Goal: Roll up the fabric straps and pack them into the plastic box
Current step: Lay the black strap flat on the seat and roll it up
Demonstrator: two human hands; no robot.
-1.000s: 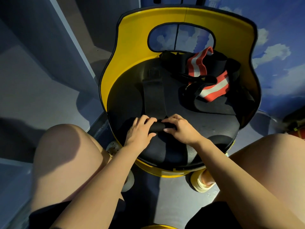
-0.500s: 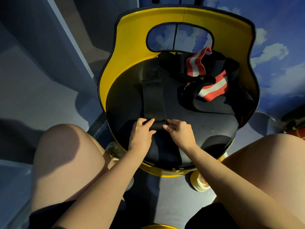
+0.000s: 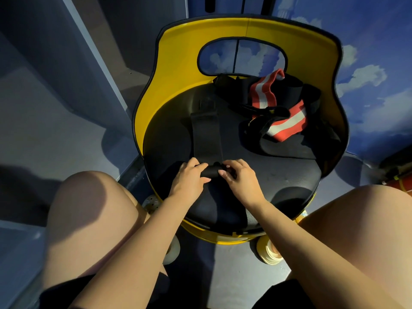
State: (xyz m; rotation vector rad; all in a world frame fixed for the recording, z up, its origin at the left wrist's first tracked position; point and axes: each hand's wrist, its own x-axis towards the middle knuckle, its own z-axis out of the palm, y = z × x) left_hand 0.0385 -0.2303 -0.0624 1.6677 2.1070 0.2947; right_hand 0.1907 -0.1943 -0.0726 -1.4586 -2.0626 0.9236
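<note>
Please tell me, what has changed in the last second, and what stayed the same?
Both hands, left hand and right hand, rolled the black strap a little further away along the seat; the roll moved up the strap, so less flat strap lies ahead of it. Both hands kept their grip on the roll. The pile of straps at the back right stayed where it was.

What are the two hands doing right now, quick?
Left hand: fingers curled on the rolled end of the black strap.
Right hand: pinching the same roll from the other side.
</note>
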